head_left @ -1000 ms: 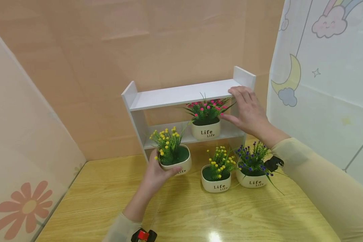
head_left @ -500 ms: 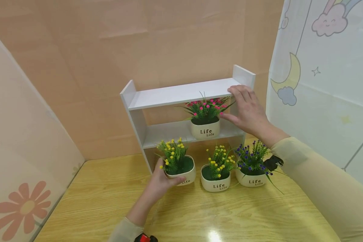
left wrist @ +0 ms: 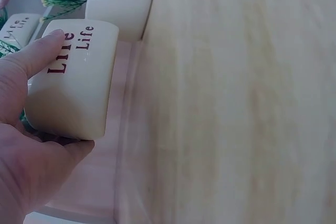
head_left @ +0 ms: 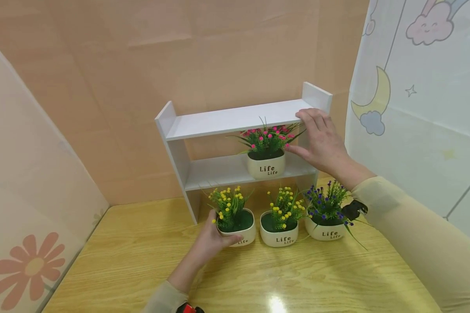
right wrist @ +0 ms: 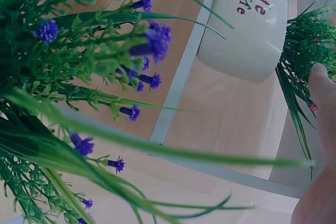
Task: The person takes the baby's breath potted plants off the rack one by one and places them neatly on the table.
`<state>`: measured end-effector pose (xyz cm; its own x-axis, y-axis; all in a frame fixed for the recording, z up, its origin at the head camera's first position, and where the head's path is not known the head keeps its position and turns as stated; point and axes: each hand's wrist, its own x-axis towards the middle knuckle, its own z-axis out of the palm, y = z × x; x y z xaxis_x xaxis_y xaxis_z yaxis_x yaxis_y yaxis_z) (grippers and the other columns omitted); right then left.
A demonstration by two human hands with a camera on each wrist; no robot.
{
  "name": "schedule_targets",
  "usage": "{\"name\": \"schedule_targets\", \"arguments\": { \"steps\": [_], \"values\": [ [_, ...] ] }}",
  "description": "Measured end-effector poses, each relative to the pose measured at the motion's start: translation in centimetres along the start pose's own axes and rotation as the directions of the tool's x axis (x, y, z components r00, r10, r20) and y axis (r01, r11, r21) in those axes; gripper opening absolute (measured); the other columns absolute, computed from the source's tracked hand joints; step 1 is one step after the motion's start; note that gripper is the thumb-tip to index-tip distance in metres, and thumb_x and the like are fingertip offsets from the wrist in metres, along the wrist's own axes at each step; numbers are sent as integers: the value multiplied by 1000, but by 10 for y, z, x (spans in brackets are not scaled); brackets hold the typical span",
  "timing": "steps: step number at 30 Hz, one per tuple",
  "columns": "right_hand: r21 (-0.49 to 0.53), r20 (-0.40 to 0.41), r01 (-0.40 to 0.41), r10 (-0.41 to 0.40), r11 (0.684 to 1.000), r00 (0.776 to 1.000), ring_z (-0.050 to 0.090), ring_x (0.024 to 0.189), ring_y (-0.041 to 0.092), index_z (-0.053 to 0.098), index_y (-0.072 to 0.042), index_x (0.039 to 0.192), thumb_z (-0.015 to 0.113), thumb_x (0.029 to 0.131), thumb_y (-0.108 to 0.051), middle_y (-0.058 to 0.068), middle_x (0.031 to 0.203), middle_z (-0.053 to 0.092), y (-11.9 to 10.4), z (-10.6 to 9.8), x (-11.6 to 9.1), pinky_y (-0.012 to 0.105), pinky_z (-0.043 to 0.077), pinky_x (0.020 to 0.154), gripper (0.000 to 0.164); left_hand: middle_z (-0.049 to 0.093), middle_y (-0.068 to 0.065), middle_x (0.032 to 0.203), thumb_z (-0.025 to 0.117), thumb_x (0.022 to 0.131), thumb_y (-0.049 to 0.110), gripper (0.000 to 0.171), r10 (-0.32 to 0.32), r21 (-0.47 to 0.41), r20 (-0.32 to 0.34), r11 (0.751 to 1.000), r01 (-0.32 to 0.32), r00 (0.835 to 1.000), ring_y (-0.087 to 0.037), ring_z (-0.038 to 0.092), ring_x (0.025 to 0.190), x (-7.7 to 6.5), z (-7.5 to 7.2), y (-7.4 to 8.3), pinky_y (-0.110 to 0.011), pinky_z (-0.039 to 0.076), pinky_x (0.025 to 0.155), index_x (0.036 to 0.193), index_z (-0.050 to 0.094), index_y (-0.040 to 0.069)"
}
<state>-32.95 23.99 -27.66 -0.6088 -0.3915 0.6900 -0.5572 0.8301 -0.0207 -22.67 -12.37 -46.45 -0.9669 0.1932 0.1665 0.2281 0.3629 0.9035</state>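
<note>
My left hand (head_left: 213, 237) grips a cream flowerpot (head_left: 247, 234) with yellow flowers, its thumb across the printed front and its fingers around the left side. Whether this pot's base touches the table cannot be told. Just right of it stands a second yellow-flowered pot (head_left: 280, 238), and beyond that a pot with purple flowers (head_left: 329, 231). On the middle board of the white shelf (head_left: 235, 121) sits a pink-flowered pot (head_left: 266, 168). My right hand (head_left: 322, 141) rests its fingertips on the top board's front edge near the right end; its thumb reaches beside the pink flowers.
A wood-grain table (head_left: 141, 261) bears the shelf and pots. Behind rises a peach backdrop (head_left: 141, 65); a patterned white panel (head_left: 423, 108) flanks the right, and another panel (head_left: 27, 182) the left. Purple flowers (right wrist: 152, 40) fill much of the right wrist view.
My left hand has carried its yellow-flowered pot down and to the right, from in front of the shelf's left part to beside the other yellow one. The right hand has stayed at the shelf.
</note>
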Motion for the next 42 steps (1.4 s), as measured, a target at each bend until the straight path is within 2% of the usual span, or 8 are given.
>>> {"name": "schedule_targets", "arguments": {
  "steps": [4,10,14,19,28,42],
  "values": [
    [2,4,-8,8,1000,1000,30,150,45,34,0,163,94,91,-36,25,158,38,-1,-1,0,55,22,129,99,60,-20,147,102,82,20,96,14,-3,25,1000,-14,1000,-39,58,140,0,2,-4,-63,41,121,152,40,3],
    [2,6,-11,11,1000,1000,30,150,44,34,-1,163,93,92,-35,24,159,37,-1,-1,0,55,22,129,99,56,-22,146,101,83,23,96,31,44,48,998,-33,998,-42,54,142,0,2,-7,-63,40,121,151,37,1],
    [1,5,-9,9,1000,1000,30,150,44,34,-1,163,94,92,-36,24,159,38,-1,-1,0,55,23,129,99,55,-22,147,101,83,21,95,32,25,62,999,-33,998,-42,53,143,0,3,-7,-64,38,122,151,37,2],
    [2,0,-7,7,1000,1000,30,150,45,35,0,162,94,91,-35,24,159,38,-2,-2,0,56,23,128,99,57,-21,146,101,83,20,94,28,15,72,999,-29,997,-42,54,143,1,4,-10,-65,38,122,150,38,3],
    [13,-8,1,-1,1000,1000,30,149,45,35,0,162,94,91,-33,24,158,38,-2,-2,0,55,23,128,98,56,-24,147,101,84,24,96,-27,14,96,1000,26,995,-44,54,143,-2,6,-12,-67,38,121,151,35,4],
    [14,1,-11,11,1000,1000,30,149,45,35,0,162,94,91,-33,25,158,38,-3,-3,0,56,24,128,98,55,-24,148,101,83,18,95,-22,-14,102,1000,23,995,-44,53,143,-3,7,-8,-68,36,122,150,35,4]
  ]
}}
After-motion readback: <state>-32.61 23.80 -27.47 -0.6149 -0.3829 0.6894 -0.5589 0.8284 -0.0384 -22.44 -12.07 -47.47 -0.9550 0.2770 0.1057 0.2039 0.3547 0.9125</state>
